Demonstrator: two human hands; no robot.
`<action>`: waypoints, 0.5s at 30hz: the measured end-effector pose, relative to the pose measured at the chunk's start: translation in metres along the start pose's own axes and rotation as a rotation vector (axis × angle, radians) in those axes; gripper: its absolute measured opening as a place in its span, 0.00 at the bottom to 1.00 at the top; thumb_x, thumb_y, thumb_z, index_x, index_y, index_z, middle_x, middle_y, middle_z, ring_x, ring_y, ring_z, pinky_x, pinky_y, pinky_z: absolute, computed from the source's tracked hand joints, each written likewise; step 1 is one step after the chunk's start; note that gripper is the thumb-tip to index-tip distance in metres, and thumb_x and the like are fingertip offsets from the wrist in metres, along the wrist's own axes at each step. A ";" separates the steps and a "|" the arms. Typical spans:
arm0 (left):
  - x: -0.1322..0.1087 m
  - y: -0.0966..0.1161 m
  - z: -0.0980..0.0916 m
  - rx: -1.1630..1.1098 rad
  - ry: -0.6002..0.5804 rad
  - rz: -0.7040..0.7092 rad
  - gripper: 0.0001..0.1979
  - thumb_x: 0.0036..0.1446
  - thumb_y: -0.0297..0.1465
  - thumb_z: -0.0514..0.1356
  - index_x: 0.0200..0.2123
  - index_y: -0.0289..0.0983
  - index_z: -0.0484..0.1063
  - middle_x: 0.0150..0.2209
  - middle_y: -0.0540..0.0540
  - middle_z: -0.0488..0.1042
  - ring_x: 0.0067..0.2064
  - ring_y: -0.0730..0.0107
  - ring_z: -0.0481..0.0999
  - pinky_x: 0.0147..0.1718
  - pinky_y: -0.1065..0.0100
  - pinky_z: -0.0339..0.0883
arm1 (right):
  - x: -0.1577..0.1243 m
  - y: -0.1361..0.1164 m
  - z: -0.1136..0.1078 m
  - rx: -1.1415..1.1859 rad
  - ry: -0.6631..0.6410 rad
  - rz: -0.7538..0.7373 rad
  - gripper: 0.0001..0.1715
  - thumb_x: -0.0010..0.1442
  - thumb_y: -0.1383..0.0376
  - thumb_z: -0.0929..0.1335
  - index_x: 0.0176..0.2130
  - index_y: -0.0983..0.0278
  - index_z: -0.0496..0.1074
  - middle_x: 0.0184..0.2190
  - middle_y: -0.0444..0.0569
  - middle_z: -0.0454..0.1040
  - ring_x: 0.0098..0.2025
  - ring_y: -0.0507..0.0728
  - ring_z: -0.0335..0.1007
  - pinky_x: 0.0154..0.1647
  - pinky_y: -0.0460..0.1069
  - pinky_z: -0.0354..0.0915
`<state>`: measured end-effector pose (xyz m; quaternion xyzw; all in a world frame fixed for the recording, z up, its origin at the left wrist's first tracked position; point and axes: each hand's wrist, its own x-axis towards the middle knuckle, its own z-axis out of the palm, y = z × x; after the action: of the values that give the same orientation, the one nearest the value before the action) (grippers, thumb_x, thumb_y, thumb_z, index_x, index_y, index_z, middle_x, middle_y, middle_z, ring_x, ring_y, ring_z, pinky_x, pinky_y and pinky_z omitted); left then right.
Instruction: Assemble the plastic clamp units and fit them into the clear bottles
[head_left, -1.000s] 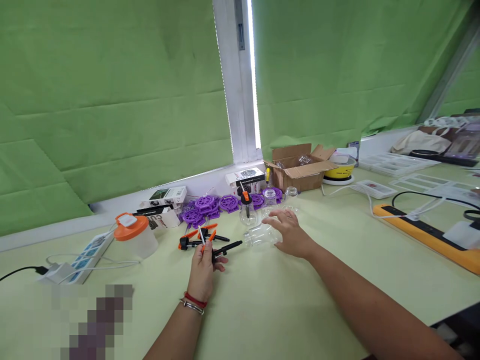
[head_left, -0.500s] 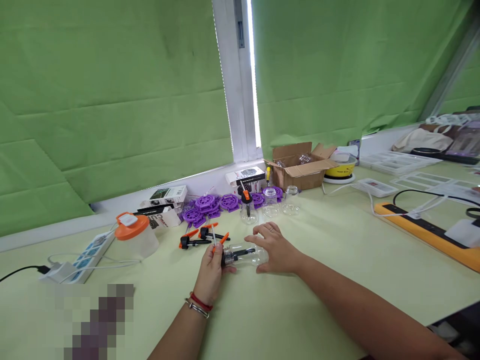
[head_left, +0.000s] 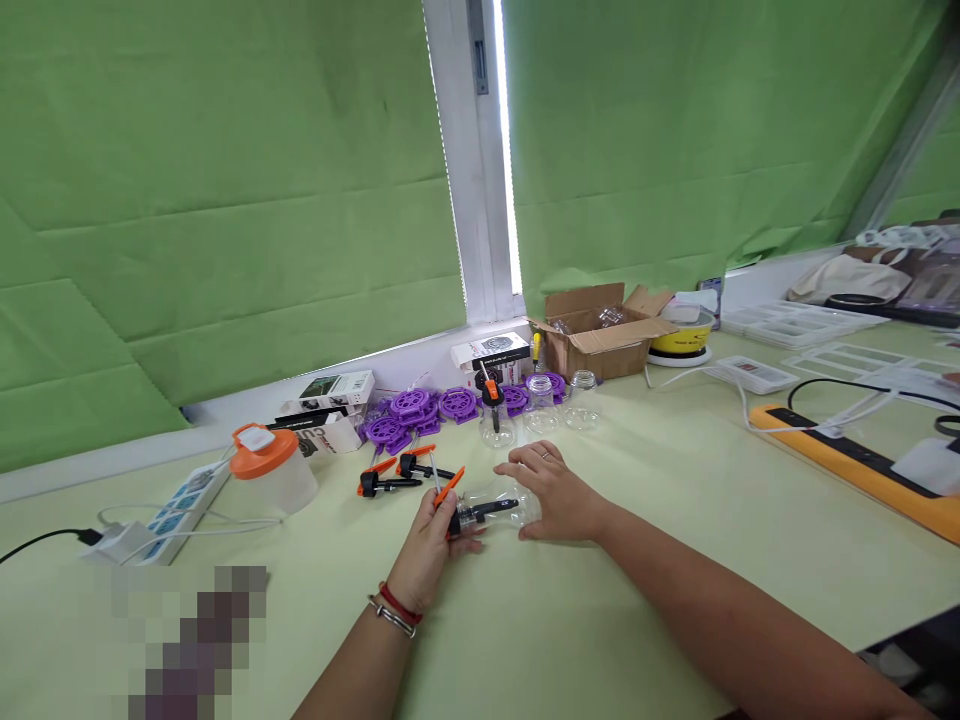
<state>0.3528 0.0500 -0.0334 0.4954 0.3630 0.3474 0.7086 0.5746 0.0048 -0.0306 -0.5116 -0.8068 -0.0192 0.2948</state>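
Observation:
My left hand is closed around a black cap with an orange lever and a thin pale spout. My right hand grips the base end of a clear bottle, which lies sideways between both hands just over the table. The cap sits at the bottle's neck, and its black tube reaches inside. Whether the thread is fully engaged I cannot tell. Beyond my left hand lie two similar black-and-orange caps with tubes. A bottle fitted with such a cap stands farther back.
Clear bottles and several purple plastic wheel-like parts line the back. Behind them are printed boxes and an open cardboard carton. An orange-lidded jug and white power strip lie left; an orange strip lies right.
The bottle and cap have shifted slightly to the right in my hands. The orange lever and spout have tilted a little, and both hands keep their grip.

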 end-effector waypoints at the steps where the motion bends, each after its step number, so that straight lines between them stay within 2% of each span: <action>1: 0.000 0.001 0.001 0.011 0.000 -0.006 0.20 0.54 0.45 0.59 0.44 0.39 0.61 0.40 0.45 0.72 0.36 0.61 0.79 0.31 0.63 0.73 | 0.000 0.001 0.000 0.032 0.011 0.004 0.50 0.31 0.58 0.78 0.53 0.61 0.63 0.48 0.53 0.65 0.51 0.64 0.58 0.56 0.58 0.48; 7: -0.001 0.014 0.014 0.045 0.032 -0.026 0.16 0.56 0.44 0.58 0.40 0.39 0.61 0.33 0.47 0.72 0.29 0.64 0.79 0.25 0.68 0.69 | -0.003 0.006 -0.007 0.274 0.069 0.023 0.45 0.31 0.61 0.77 0.48 0.61 0.61 0.49 0.55 0.63 0.54 0.65 0.57 0.55 0.59 0.55; 15: -0.004 0.024 0.023 0.018 0.074 -0.068 0.15 0.57 0.42 0.57 0.40 0.38 0.61 0.29 0.48 0.73 0.26 0.66 0.78 0.25 0.69 0.70 | -0.002 0.001 -0.016 0.497 0.075 0.071 0.43 0.32 0.61 0.78 0.47 0.61 0.62 0.49 0.52 0.60 0.52 0.62 0.59 0.53 0.57 0.59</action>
<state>0.3672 0.0429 -0.0045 0.4761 0.4086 0.3379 0.7016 0.5836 -0.0014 -0.0184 -0.4503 -0.7568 0.1711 0.4418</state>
